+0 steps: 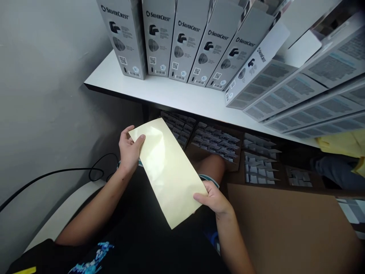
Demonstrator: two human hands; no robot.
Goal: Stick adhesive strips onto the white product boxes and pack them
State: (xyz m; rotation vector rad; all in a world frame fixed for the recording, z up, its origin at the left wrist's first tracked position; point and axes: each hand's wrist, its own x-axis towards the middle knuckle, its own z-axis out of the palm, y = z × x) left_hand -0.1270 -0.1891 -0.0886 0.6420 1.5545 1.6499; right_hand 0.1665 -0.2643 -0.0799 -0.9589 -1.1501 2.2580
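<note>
A pale yellow, glossy sheet [171, 171] is stretched at a slant between my two hands, above my lap. At its upper left corner my left hand [131, 148] is closed on it, thumb on top and fingers behind. My right hand [212, 198] pinches the lower right edge the same way, with its fingers mostly hidden under the sheet. The side facing me looks blank and shiny; its other side does not show.
Several grey SilverCrest boxes [158, 42] stand in a row on the white table [182, 89]. Below it are cartons of small packed boxes [215, 140]. A large brown cardboard box [291, 224] is at right, a black cable [57, 173] at left. Another person's yellow clothing [342, 142] shows at right.
</note>
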